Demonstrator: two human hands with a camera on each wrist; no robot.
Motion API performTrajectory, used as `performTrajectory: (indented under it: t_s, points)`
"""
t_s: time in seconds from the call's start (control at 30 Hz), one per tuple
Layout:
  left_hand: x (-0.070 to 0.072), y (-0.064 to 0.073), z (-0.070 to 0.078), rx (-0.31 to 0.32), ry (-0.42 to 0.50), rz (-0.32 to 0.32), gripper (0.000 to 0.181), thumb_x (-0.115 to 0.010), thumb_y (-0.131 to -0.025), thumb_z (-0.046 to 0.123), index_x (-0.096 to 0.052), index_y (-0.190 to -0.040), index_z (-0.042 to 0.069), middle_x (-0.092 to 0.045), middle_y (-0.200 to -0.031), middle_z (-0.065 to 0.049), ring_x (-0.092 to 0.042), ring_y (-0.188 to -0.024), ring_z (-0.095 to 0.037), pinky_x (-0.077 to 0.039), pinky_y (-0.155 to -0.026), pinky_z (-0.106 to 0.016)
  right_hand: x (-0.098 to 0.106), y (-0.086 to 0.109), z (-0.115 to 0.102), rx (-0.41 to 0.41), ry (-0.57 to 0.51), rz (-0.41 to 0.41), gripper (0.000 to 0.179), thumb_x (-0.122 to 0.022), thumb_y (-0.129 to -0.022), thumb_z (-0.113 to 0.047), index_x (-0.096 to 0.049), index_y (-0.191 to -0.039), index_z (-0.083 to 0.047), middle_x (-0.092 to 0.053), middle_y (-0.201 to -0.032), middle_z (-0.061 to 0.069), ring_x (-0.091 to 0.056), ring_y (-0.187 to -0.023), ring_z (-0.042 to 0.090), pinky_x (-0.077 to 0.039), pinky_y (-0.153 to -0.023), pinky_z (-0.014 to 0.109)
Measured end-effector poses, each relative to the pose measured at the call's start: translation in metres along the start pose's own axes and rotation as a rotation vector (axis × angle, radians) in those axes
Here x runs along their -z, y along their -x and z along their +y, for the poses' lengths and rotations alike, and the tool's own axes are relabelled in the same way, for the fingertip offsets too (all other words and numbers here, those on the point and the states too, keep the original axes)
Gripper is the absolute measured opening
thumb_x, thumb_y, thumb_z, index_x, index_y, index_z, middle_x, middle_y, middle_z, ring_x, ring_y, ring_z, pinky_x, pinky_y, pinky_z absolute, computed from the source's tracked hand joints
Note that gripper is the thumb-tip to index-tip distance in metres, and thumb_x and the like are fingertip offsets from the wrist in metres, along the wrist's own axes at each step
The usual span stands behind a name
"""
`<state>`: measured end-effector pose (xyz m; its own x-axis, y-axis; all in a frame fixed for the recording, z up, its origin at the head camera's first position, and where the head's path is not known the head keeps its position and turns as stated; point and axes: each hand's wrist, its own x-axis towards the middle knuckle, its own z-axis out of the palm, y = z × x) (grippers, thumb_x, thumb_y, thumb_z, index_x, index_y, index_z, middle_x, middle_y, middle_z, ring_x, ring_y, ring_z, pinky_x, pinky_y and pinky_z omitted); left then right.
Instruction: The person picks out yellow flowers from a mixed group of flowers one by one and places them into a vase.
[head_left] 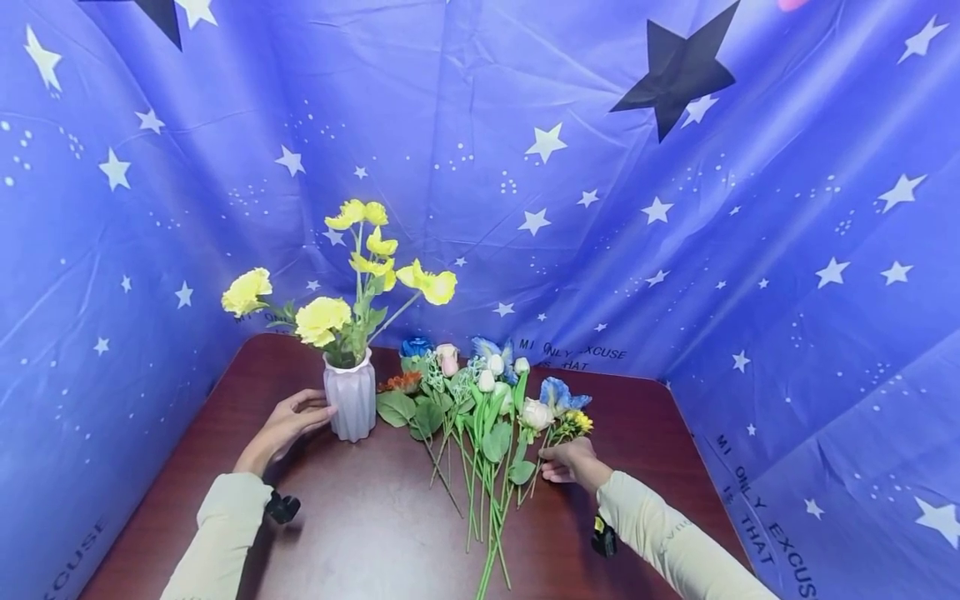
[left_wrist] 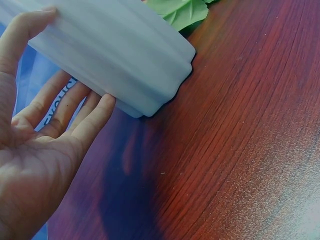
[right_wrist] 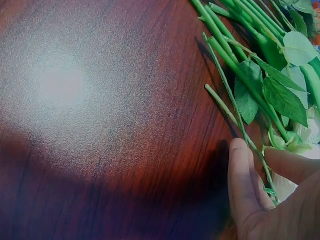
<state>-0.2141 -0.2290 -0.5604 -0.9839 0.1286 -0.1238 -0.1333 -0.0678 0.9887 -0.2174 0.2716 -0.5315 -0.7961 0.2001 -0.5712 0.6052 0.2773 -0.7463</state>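
Observation:
A pale lilac fluted vase (head_left: 350, 400) stands upright on the left side of the table, with yellow flowers (head_left: 324, 320) in it. My left hand (head_left: 294, 419) holds the vase from its left: the thumb lies on its near face and most fingers reach behind its edge. At the right end of a row of loose flowers, my right hand (head_left: 572, 462) pinches a thin green stem (right_wrist: 231, 116) between thumb and fingers. Close above this hand are a small yellow flower (head_left: 576, 422) and a blue flower (head_left: 557, 394); which one the stem belongs to I cannot tell.
White tulips (head_left: 487, 381), a pink-white rose (head_left: 447, 359), a blue rose (head_left: 416, 347), an orange flower (head_left: 402, 382) and a cream flower (head_left: 536, 414) lie between the hands, stems toward me. Behind the dark red wooden table (head_left: 360, 525) hangs a blue star-patterned cloth (head_left: 465, 167).

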Motion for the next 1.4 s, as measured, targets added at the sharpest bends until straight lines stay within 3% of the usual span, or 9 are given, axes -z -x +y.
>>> performTrajectory:
  t_s: [0.33,0.57,0.97,1.07,1.27,1.4]
  points:
    - [0.002,-0.003,0.0,-0.005,-0.018,-0.007,0.057,-0.066,-0.098,0.007,-0.037,-0.141,-0.016,-0.063,-0.114,0.001,-0.066,-0.101,0.001,-0.058,-0.097,-0.026,-0.001,-0.001,-0.002,-0.017,-0.023,-0.019,0.013,-0.073,-0.09,-0.001,-0.064,-0.089,0.008,-0.069,-0.059,0.012,-0.068,-0.05,0.015,-0.061,-0.054,0.027]
    - [0.0,0.0,-0.003,-0.009,-0.006,0.002,0.055,-0.068,-0.096,0.006,-0.041,-0.139,-0.016,-0.063,-0.114,-0.001,-0.067,-0.101,-0.001,-0.058,-0.096,-0.026,-0.003,-0.002,0.001,-0.041,-0.035,0.0,0.012,-0.077,-0.086,0.0,-0.069,-0.088,0.01,-0.07,-0.061,0.014,-0.068,-0.049,0.016,-0.062,-0.055,0.03]
    - [0.0,0.001,-0.003,-0.036,0.028,0.006,0.054,-0.067,-0.096,0.002,-0.039,-0.137,-0.018,-0.064,-0.111,-0.002,-0.067,-0.099,0.0,-0.058,-0.093,-0.023,-0.004,-0.006,0.002,-0.031,-0.021,-0.061,0.008,-0.062,-0.088,0.009,-0.068,-0.083,0.013,-0.066,-0.056,0.01,-0.065,-0.049,0.013,-0.06,-0.054,0.024]
    - [0.0,0.001,-0.003,-0.036,0.029,0.006,0.054,-0.068,-0.095,0.002,-0.039,-0.137,-0.018,-0.064,-0.111,-0.001,-0.067,-0.099,0.0,-0.058,-0.093,-0.023,-0.006,-0.013,0.004,-0.036,0.004,-0.034,0.008,-0.061,-0.086,0.011,-0.067,-0.088,0.017,-0.066,-0.058,0.012,-0.065,-0.048,0.014,-0.061,-0.055,0.026]
    - [0.0,0.002,-0.003,-0.033,0.029,0.004,0.054,-0.067,-0.096,0.003,-0.039,-0.137,-0.018,-0.064,-0.109,0.001,-0.067,-0.099,0.0,-0.058,-0.093,-0.023,-0.001,-0.057,0.025,-0.005,0.013,-0.065,0.006,-0.068,-0.081,0.011,-0.066,-0.083,0.016,-0.069,-0.062,0.02,-0.067,-0.049,0.017,-0.061,-0.053,0.03]
    - [0.0,0.001,-0.004,-0.026,0.019,0.003,0.054,-0.067,-0.097,0.004,-0.039,-0.138,-0.017,-0.064,-0.11,0.002,-0.067,-0.1,0.0,-0.058,-0.094,-0.023,-0.001,-0.048,0.019,0.0,0.006,-0.031,0.003,-0.067,-0.082,0.013,-0.066,-0.081,0.015,-0.068,-0.06,0.02,-0.067,-0.049,0.018,-0.061,-0.052,0.029]
